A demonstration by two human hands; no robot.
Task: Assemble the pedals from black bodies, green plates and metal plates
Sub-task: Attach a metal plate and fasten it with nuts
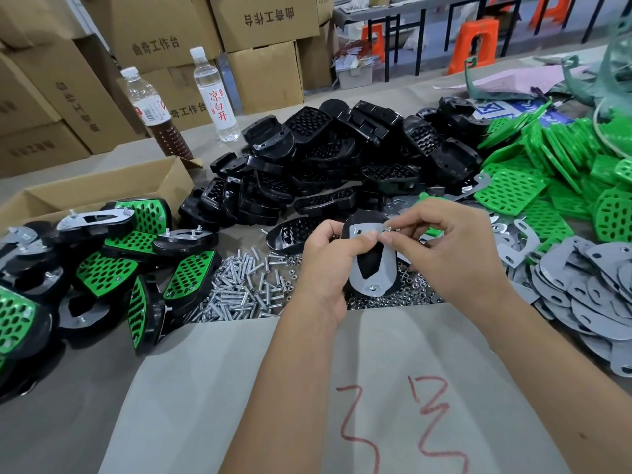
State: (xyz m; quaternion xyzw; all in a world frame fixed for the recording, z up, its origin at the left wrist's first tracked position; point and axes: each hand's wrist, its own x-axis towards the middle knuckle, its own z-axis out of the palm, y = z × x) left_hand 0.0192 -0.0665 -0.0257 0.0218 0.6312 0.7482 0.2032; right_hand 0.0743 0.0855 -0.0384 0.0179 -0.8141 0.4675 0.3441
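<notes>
Your left hand grips the pedal upright above the screws, so your right hand can pinch a nut onto it.

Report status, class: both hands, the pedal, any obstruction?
Left hand grips pedal, metal plate up. Right hand pinches at its top bolt. Nothing in the way; screws lie below.

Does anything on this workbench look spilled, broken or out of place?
Nothing looks damaged. The silver screws and nuts lie loose in a heap on the grey table, and the black pedal bodies are piled up untidily, like working stock.
</notes>
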